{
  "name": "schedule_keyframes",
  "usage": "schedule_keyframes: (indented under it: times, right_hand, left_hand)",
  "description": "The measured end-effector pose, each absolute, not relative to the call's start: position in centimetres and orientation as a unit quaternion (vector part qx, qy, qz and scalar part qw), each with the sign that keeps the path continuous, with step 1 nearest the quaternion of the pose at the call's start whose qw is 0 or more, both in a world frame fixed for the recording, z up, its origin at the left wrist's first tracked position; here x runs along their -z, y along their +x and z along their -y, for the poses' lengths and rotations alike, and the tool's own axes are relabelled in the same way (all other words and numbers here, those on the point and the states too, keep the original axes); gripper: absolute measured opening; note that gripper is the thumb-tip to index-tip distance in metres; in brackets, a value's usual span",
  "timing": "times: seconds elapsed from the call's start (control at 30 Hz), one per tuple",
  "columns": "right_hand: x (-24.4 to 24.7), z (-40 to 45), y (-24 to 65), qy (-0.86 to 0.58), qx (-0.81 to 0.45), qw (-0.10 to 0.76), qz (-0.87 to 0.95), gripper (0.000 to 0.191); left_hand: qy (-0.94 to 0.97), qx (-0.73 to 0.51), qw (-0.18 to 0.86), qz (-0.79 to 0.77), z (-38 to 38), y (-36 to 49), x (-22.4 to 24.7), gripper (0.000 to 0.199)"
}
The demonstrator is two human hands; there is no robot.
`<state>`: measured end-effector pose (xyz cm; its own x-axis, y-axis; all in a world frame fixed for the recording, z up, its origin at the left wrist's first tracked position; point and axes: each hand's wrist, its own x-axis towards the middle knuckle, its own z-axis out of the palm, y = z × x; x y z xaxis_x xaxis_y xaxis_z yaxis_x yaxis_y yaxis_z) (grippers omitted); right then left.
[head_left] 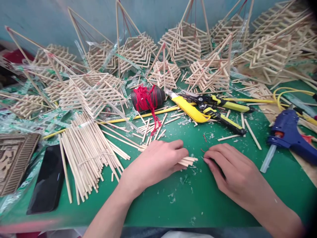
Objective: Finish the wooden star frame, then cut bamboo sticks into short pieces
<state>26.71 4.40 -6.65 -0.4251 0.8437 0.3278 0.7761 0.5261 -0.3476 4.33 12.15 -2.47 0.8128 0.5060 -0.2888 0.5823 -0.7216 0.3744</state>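
My left hand (155, 162) is closed around a few short wooden sticks (189, 161), whose ends stick out past the fingers toward the right. Facing it, my right hand (232, 175) has its thumb and fingertips pinched together. A short bit of red thread (202, 150) shows at those fingertips. Another red scrap (205, 138) lies just beyond. Behind my left hand is a dark spool (158, 95) wound with red yarn (145, 97), its loose strands trailing over scattered sticks (148, 127).
A bundle of sticks (85, 158) and a black phone (47, 180) lie left. A yellow cutter (190, 109), yellow-black pliers (223, 120) and a blue glue gun (284, 129) lie behind and right. Stacked stick frames (92, 92) line the back of the green table (158, 208).
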Motion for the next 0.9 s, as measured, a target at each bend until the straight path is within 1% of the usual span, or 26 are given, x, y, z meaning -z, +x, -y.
schedule_keyframes:
  times: [0.07,0.23,0.47,0.73,0.9]
  right_hand:
    - [6.6,-4.5,26.8,-0.48,-0.078,0.226,0.844,0.007]
    - [6.6,-4.6,27.1,-0.482,-0.097,0.213,0.845,0.005]
    - [7.3,-5.1,26.7,-0.464,-0.057,0.219,0.856,0.005]
    - [7.5,-5.4,26.7,-0.465,-0.043,0.216,0.857,0.004]
    - [7.6,-5.5,26.7,-0.462,-0.035,0.213,0.86,0.01]
  left_hand:
    - [0.928,0.077,0.217,-0.292,-12.1,4.5,2.6,0.007]
    - [0.934,0.067,0.188,-0.296,-11.6,5.3,3.0,0.019]
    - [0.939,0.042,0.142,-0.31,-10.8,6.5,4.1,0.022]
    - [0.943,0.034,0.112,-0.313,-10.5,8.2,3.8,0.018]
    - [0.944,0.041,0.112,-0.307,-10.7,8.2,3.7,0.019]
